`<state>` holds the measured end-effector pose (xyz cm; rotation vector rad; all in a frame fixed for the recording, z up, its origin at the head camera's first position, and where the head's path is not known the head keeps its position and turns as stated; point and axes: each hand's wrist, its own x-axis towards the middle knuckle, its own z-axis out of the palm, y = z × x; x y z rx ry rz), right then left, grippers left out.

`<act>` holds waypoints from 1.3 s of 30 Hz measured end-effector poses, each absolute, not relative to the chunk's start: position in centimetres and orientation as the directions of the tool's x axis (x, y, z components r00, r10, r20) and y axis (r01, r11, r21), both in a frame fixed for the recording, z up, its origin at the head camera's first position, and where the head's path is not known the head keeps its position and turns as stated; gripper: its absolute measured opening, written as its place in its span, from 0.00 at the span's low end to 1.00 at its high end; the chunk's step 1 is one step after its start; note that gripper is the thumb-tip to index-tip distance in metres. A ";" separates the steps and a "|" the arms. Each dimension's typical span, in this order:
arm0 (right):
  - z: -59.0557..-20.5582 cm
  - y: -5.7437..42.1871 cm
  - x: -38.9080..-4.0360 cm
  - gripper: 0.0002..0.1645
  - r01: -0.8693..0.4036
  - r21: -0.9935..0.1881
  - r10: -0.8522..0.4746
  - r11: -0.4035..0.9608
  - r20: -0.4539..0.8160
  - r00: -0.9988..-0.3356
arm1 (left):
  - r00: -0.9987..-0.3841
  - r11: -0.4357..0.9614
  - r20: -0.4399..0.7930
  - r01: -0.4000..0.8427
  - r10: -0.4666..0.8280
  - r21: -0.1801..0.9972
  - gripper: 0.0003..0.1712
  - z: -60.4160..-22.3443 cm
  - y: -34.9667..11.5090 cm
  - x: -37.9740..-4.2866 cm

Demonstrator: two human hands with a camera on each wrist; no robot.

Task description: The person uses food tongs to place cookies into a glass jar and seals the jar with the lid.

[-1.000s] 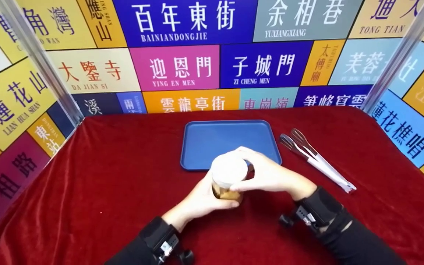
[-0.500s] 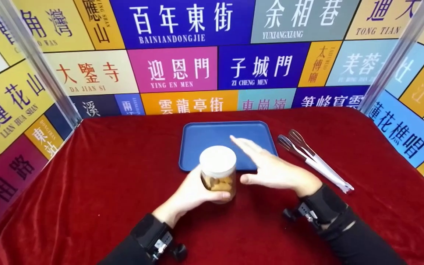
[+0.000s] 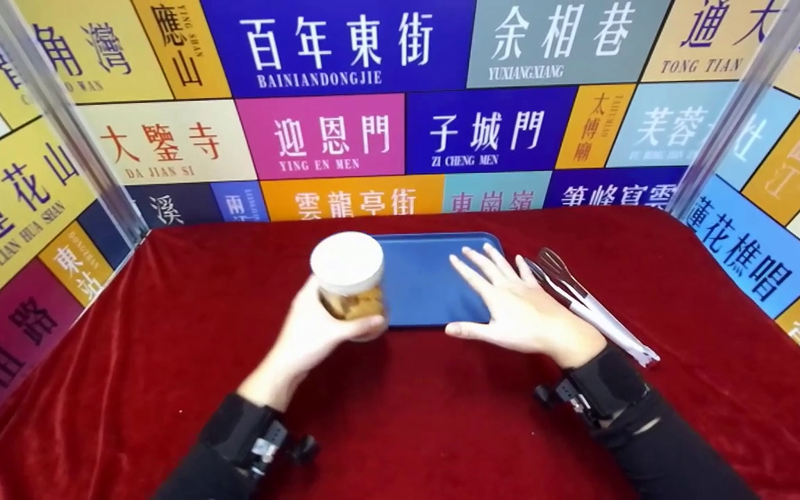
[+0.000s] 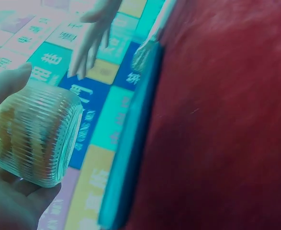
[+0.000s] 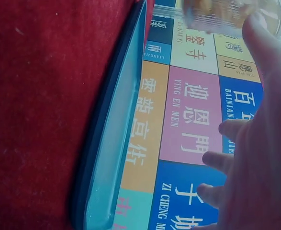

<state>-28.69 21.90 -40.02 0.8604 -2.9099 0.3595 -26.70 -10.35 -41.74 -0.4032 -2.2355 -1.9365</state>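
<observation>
A ribbed clear jar (image 3: 358,305) with a white lid (image 3: 347,258) and brown pieces inside is gripped by my left hand (image 3: 310,326), thumb and fingers around its side. In the left wrist view the jar (image 4: 39,132) is off the cloth, its base showing. My right hand (image 3: 518,305) is apart from the jar, fingers spread and straight, over the right part of the blue tray (image 3: 421,278). From the right wrist view, nothing lies against the right hand's (image 5: 260,139) fingers.
Tongs (image 3: 598,305) with dark slotted heads and white handles lie right of the tray, partly behind the right hand. Red velvet cloth (image 3: 414,417) covers the table. Walls (image 3: 330,132) of coloured sign panels stand behind and at both sides.
My right hand has come off the jar's lid and spread its fingers. My left hand has carried the jar leftward and away from me, to the tray's left end.
</observation>
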 end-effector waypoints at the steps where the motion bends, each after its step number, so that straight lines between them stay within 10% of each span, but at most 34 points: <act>1: -40.0 21.9 -28.7 0.64 -0.539 -0.192 -0.520 0.820 0.146 -0.842 | -0.952 0.128 0.294 0.304 0.086 0.944 0.52 -41.2 -10.8 -26.9; 19: -40.7 22.5 -28.6 0.64 -0.493 -0.185 -0.488 0.850 0.077 -0.870 | -0.945 0.277 0.177 0.098 -0.275 0.956 0.61 -41.3 -18.0 -33.3; 39: -40.2 22.4 -28.3 0.63 -0.499 -0.175 -0.499 0.848 0.047 -0.865 | -0.926 0.362 0.168 0.037 -0.337 0.932 0.62 -44.9 -17.3 -35.7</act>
